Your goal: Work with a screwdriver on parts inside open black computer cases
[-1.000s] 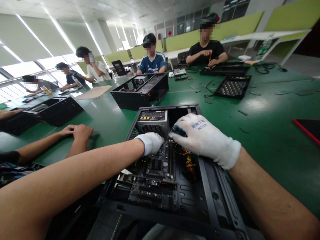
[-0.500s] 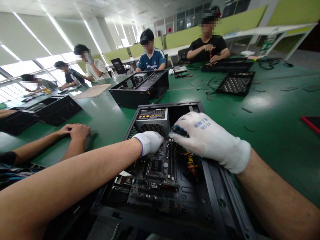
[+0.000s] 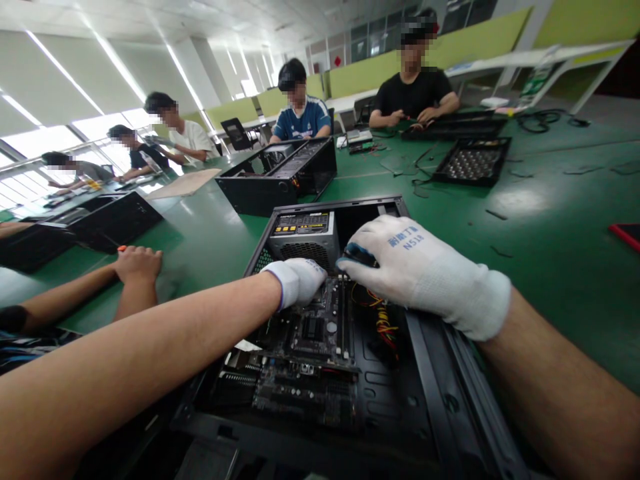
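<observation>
In the head view an open black computer case (image 3: pixel 435 373) lies before me with a motherboard (image 3: pixel 325 327) inside. My left hand (image 3: pixel 303 280), in a white glove, is curled over the motherboard's far end, just in front of the power supply (image 3: pixel 305 230). Its fingertips are hidden. My right hand (image 3: pixel 395 263), gloved white with blue-coated fingers, is bent in a pinch at the board's far right corner. What lies between its fingertips is too dark to make out. Red, yellow and black cables (image 3: pixel 385 327) hang in the case below this hand.
Another open case (image 3: pixel 280 180) stands beyond mine, and a black case (image 3: pixel 110 223) is at the left. Nearby at left rest a neighbour's clasped hands (image 3: pixel 137 270). A black tray-like panel (image 3: pixel 473 162) lies on the green table (image 3: pixel 560 233). Several co-workers sit around it.
Both my hands stay at nearly the same spots on the board. The neighbour's hands at left have shifted slightly left. Across the table, a co-worker in black has lowered a raised hand.
</observation>
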The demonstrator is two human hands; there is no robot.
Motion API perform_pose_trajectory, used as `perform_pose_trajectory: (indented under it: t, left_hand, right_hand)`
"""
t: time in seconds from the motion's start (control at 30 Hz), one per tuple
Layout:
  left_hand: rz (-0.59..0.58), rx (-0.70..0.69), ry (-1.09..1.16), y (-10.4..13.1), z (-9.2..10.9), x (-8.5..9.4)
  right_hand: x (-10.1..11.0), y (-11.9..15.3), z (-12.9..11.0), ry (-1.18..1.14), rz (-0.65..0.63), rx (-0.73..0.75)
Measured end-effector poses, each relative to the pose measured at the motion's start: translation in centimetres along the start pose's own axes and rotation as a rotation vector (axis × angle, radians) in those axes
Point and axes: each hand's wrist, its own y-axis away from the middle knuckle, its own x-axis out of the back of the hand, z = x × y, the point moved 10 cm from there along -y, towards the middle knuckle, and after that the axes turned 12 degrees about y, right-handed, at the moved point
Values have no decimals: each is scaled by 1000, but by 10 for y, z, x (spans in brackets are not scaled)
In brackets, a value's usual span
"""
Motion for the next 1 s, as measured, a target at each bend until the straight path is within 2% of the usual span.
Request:
perform_pose_trajectory:
  t: [0.5,1.0]
  left_hand:
    - [5,-20,15,-2,-2,-2]
    - [-10,-35,18,1,10,1]
  right_hand:
    - [0,0,0,-1,8,4]
    - [0,0,0,25,-24,5]
